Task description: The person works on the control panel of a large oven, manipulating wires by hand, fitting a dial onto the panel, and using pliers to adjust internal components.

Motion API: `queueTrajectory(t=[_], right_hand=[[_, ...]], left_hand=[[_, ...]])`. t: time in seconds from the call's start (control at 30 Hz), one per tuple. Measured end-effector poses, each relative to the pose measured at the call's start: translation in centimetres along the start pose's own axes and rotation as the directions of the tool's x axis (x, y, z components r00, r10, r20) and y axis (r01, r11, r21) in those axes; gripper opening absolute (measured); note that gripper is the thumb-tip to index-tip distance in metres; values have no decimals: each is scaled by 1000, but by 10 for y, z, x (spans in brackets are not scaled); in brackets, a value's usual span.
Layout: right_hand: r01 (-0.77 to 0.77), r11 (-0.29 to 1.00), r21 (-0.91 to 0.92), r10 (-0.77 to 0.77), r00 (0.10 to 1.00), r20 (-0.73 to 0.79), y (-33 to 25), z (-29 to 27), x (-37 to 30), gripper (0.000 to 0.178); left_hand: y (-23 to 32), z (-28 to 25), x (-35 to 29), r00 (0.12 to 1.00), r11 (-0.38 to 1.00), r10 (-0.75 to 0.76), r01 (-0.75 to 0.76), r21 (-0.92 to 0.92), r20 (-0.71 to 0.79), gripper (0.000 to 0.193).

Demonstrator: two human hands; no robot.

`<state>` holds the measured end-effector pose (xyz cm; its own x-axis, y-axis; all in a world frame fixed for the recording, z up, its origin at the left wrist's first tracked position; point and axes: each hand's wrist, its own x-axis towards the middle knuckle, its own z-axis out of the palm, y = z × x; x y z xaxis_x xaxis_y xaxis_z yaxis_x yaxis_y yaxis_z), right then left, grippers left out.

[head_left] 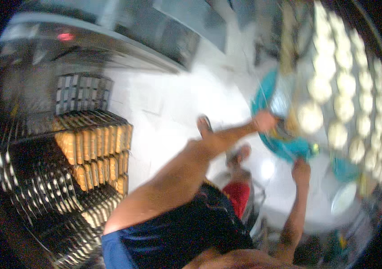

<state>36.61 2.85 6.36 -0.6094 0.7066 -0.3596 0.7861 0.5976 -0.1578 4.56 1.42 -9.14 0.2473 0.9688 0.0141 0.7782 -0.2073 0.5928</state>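
Your left arm stretches out straight, left hand (263,121) gripping the rim of the teal tub (285,145) beside the dough balls (330,107). Your right hand (301,171) reaches up under the tub's near edge; its grip is too blurred to tell.

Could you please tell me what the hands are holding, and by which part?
Both the left hand and right hand grip the teal tub's rim.

Stacked wire racks (61,201) hold golden loaves (96,152) (probably bread); pale dough rounds (334,103) fill the right.
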Motion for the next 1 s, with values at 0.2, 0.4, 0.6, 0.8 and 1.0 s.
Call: queueTrajectory(t=[0.2, 0.4, 0.6, 0.8, 1.0], right_hand=[[-147, 936, 318, 198, 971, -133, -30, -9, -80, 24], [-635, -366, 680, 133, 688, 714, 21, 148, 22, 9], [132, 354, 926, -244, 969, -44, -372, -150, 82, 12], [503, -122, 855, -369, 777, -510, -533, -339, 207, 14], [779, -199, 595, -341, 514, -787, -638, -560, 267, 33]], left_hand=[[78, -95, -12, 993, 980, 37, -13, -197, 115, 63], [76, -198, -112, 995, 983, -73, 60, -172, -69, 55], [9, -358, -240, 915, 952, -296, 259, -163, -273, 37], [24, -532, -322, 586, 918, -365, 356, -174, -724, 30], [79, -743, -339, 318, 915, 3, 383, 131, -948, 27]])
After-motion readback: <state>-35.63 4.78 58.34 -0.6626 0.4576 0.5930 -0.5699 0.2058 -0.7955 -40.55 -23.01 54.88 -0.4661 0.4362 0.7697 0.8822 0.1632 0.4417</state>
